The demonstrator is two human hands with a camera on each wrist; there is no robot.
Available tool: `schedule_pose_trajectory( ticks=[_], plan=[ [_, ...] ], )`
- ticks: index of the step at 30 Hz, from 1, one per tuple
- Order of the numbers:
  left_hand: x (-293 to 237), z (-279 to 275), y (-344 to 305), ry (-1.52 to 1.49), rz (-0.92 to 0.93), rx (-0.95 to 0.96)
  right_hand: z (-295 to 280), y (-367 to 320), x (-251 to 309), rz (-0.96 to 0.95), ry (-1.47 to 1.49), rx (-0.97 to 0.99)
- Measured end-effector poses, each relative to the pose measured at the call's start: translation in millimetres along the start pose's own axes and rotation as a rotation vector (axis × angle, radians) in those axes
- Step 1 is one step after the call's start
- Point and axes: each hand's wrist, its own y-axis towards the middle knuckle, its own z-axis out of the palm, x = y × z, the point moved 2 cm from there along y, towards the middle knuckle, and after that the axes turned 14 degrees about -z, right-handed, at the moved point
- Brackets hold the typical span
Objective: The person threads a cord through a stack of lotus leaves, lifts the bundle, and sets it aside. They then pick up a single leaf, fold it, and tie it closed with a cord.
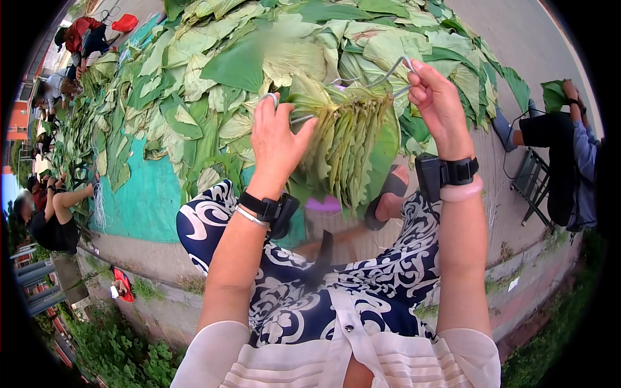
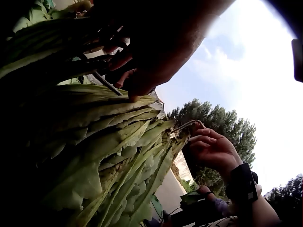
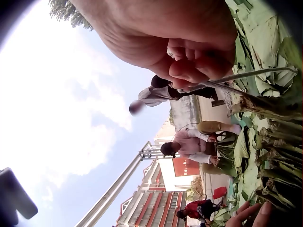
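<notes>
A row of large green leaves (image 1: pixel 346 145), hung by their stem ends, is threaded side by side on a bent grey metal wire (image 1: pixel 389 72). My right hand (image 1: pixel 443 107) pinches the wire between thumb and fingers, just right of the leaves; the right wrist view shows the wire (image 3: pixel 262 72) running from the fingertips. On the other side, my left hand (image 1: pixel 275 139) holds the wire's left part with curled fingers, its thumb stretched toward the leaves. From the left wrist, the threaded leaves (image 2: pixel 123 146) fan downward beneath the hand.
A big pile of loose leaves (image 1: pixel 181 71) lies in front on a green sheet (image 1: pixel 139 197). At the right a seated person (image 1: pixel 556 149) handles a leaf beside a folding stool (image 1: pixel 533 184). Other people (image 1: pixel 58 213) sit at the left. A low concrete edge (image 1: pixel 174 304) runs behind me.
</notes>
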Motion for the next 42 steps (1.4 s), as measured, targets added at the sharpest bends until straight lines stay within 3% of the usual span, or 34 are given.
schedule_pose_trajectory(
  ticks=[7,11,16,19,21,30,34,40,42],
  plan=[
    [-3,-18,-1,0.193,0.082,-0.115,0,0,1,0.000,-0.005,0.010],
    [6,-45,7,0.281,-0.060,0.016,2,0,1,-0.001,-0.017,0.016],
    [5,-66,15,0.283,-0.001,-0.193,3,0,1,0.003,-0.019,0.024],
    [-6,-54,18,0.072,0.174,-0.134,2,1,-1,0.003,-0.017,0.031],
    [-6,-29,11,-0.121,0.173,0.059,3,1,-3,0.006,-0.011,0.031],
    [-15,-4,7,-0.076,0.296,0.074,2,1,-1,-0.007,-0.018,0.025],
    [-3,-11,12,0.009,0.277,-0.029,2,1,-1,-0.016,0.009,0.015],
    [21,-21,17,0.139,0.066,-0.068,0,2,-2,-0.022,0.015,0.013],
    [13,-22,15,0.078,0.135,-0.071,2,2,-2,-0.017,0.014,0.017]
  ],
)
